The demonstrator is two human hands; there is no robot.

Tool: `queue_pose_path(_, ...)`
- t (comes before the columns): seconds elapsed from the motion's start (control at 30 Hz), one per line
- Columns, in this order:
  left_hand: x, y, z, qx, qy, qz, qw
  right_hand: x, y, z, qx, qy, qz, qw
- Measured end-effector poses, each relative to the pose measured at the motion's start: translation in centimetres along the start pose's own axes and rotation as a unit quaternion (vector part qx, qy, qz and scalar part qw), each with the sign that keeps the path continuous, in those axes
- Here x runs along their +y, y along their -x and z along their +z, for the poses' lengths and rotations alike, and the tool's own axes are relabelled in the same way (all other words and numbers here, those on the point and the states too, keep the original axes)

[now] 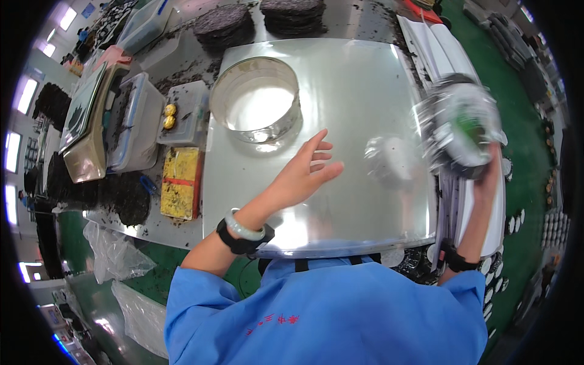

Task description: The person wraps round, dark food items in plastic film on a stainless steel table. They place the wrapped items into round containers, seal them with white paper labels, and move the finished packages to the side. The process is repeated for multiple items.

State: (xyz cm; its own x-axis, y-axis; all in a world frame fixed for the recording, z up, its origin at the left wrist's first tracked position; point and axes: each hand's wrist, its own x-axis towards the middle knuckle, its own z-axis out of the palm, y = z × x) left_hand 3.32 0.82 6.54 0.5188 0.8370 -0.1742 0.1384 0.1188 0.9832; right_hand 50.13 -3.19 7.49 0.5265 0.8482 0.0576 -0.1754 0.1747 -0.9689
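My left hand [305,171] is held over the shiny metal sheet [356,114] with its fingers apart and nothing in it. A round metal ring [255,98] stands on the sheet beyond that hand, at its far left. At the right edge my right hand [490,157] holds a round bundle wrapped in clear plastic [463,125], with a pale face and a green patch; it is blurred. Most of the right fingers are hidden behind the bundle. The sheet mirrors the bundle below and left of it.
Stacks of dark, thin round sheets [292,16] stand at the back. At left are a yellow box with a red band [180,182], a lidded plastic container [185,109] with gold-wrapped balls, and a weighing scale [84,157]. White rolled sheets [449,50] lie at right.
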Motion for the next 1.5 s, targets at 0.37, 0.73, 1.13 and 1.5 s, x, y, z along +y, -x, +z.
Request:
queue_pose_path(0.37, -7.6, 16.4, -10.1, -0.061, -0.403, 0.054, 0.912, 4.5, 5.0, 20.2, -0.199, 0.138, -0.009, 0.970)
queue_pose_path(0.73, -6.4, 12.5, -11.8, -0.120, -0.332, -0.026, 0.935, 11.8, 10.5, 29.9, -0.403, 0.338, -0.235, 0.817)
queue_pose_path(1.13, 6.7, 4.6, -14.9, -0.242, 0.000, -0.126, 0.962, 11.2, 10.5, 20.5, -0.425, 0.468, -0.124, 0.765)
queue_pose_path(1.5, -3.9, 5.1, -13.3, -0.284, -0.069, -0.225, 0.930, 4.8, 14.2, 14.6, -0.581, 0.381, -0.009, 0.719)
